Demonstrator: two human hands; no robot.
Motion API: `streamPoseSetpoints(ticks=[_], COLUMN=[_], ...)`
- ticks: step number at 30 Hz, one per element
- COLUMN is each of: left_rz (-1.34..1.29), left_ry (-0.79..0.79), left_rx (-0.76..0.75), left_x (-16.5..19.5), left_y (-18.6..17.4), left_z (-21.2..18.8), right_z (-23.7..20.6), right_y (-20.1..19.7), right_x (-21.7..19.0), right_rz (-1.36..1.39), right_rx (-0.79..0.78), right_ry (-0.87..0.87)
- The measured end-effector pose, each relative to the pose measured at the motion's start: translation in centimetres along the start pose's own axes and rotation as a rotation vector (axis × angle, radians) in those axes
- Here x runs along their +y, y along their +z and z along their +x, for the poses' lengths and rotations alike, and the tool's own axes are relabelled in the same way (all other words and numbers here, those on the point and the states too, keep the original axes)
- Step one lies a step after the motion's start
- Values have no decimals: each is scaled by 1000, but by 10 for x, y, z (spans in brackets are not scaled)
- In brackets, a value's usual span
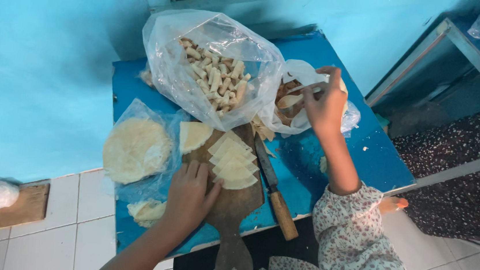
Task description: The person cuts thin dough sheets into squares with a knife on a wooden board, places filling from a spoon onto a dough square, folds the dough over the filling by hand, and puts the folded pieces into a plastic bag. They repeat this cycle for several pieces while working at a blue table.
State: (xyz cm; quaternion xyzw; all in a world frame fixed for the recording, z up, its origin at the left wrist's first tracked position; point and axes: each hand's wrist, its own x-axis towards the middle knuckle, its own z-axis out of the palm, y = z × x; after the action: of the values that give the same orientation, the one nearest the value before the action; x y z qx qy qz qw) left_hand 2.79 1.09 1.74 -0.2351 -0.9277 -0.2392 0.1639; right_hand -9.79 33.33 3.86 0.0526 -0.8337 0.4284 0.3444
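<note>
The left hand [187, 197] lies flat, fingers spread, on the wooden board [233, 210], pressing nothing but the wood, just beside a fanned row of pale dough wedges [233, 164]. One more wedge [193, 135] sits at the board's far left corner. The right hand [325, 105] reaches into a small white bag [306, 77], fingers pinched on a strip of dough scrap [289, 100]. A big clear bag [211, 63] of rolled pieces [216, 76] leans over the board's top edge. A knife [273, 187] lies along the board's right side, blade toward the bags, its wooden handle jutting to the table's [377, 158] near edge. A stack of round sheets [134, 149] in plastic rests on the left

Risks, as I judge them: the knife handle hangs close to the edge, so a sleeve [353, 232] brushing it could tip it to the floor. The big bag is open and slumped, and a nudge from the right arm could spill rolls over the wedges. The board's handle overhangs the table, so heavy leaning by the left hand could rock it
</note>
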Motion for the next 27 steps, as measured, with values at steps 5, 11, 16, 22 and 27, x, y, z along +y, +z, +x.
streamPoseSetpoints(ticks=[5,11,16,22,27], left_rz=[-52,-61,-119,-261,-361], left_ry=[13,65,122,122,58], left_rx=[-3,-1,38,47,41], left_x=[-2,-4,-5,-2,-4], left_y=[3,9,12,14,15], left_z=[0,1,2,5,8], right_z=[-2,-11,-14,-12,-29], right_y=[-10,4,14,2,-22], right_x=[10,8,2,3,5], right_rz=[198,-345,29,213,401], right_rx=[58,172,12,67,108], right_ry=[141,-335,-28,74,121])
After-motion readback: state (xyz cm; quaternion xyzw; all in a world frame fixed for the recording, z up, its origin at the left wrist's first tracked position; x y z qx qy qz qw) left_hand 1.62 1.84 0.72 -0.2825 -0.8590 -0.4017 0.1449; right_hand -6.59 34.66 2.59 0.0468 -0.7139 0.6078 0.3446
